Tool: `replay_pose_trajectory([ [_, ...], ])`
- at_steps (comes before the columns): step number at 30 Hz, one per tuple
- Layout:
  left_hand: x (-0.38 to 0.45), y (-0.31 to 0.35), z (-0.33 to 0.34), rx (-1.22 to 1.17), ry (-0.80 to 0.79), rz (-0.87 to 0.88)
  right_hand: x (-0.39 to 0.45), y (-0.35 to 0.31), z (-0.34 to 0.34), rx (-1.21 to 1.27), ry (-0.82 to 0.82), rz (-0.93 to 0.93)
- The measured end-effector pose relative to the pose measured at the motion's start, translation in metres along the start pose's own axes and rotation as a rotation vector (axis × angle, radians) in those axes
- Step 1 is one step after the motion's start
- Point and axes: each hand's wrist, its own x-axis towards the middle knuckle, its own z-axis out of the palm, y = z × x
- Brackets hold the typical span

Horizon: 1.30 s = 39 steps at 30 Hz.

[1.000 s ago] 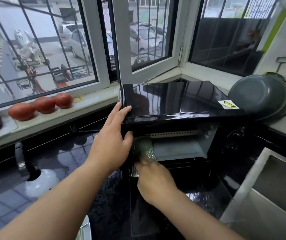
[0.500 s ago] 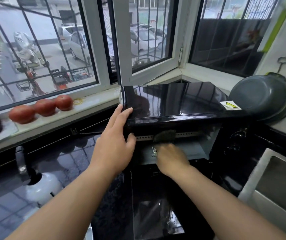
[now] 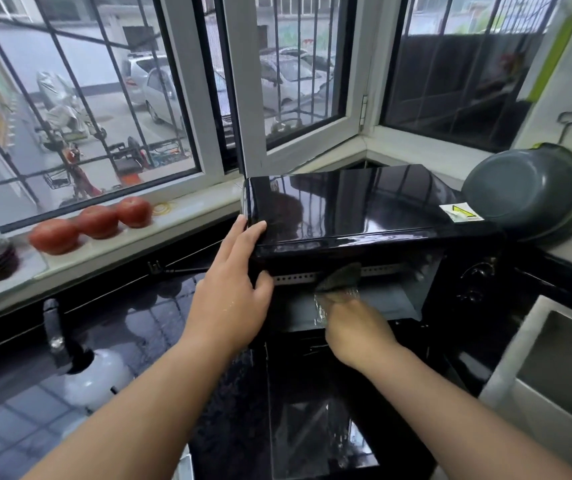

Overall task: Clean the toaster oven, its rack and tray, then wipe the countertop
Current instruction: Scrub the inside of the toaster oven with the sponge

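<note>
My left hand (image 3: 232,289) lies flat-fingered against the toaster oven (image 3: 353,209) corner, bracing it on the counter (image 3: 146,327). My right hand (image 3: 353,327), its grip closed round the scouring pad (image 3: 341,277), scrubs just inside the cavity's upper edge.

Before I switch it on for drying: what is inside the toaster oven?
Inside the toaster oven, the right hand holds a scouring pad near the perforated upper strip. No rack shows; the hand hides part of the floor.
</note>
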Motion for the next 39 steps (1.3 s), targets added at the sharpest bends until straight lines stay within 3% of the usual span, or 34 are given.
replay_pose_trajectory([
  [2,0.000,0.001,0.000,0.006,-0.016,-0.008,-0.031,0.019,0.002,0.015,-0.025,-0.039],
  [6,0.000,-0.001,0.003,0.000,0.004,-0.019,-0.016,0.054,-0.013,-0.088,-0.040,0.113],
  [10,0.000,-0.003,0.003,0.001,0.009,-0.022,0.016,0.035,-0.019,-0.136,-0.019,0.142],
  [16,-0.001,-0.001,0.005,0.003,0.027,-0.050,-0.033,0.036,-0.002,-0.016,-0.039,-0.025],
  [21,-0.003,0.002,0.004,0.007,0.032,-0.020,0.010,0.009,-0.017,-0.024,-0.084,0.120],
  [26,-0.001,0.001,0.005,0.007,0.071,-0.022,-0.024,-0.042,0.000,0.023,-0.069,-0.156],
  [30,-0.002,0.002,0.009,-0.010,0.083,-0.012,0.003,-0.069,0.003,-0.001,-0.120,-0.099],
  [36,-0.002,0.002,0.008,-0.025,0.070,-0.015,-0.015,0.050,-0.028,-0.176,-0.020,0.208],
  [39,-0.003,0.000,0.008,-0.027,0.089,-0.026,-0.007,0.028,-0.023,-0.132,-0.010,0.194],
])
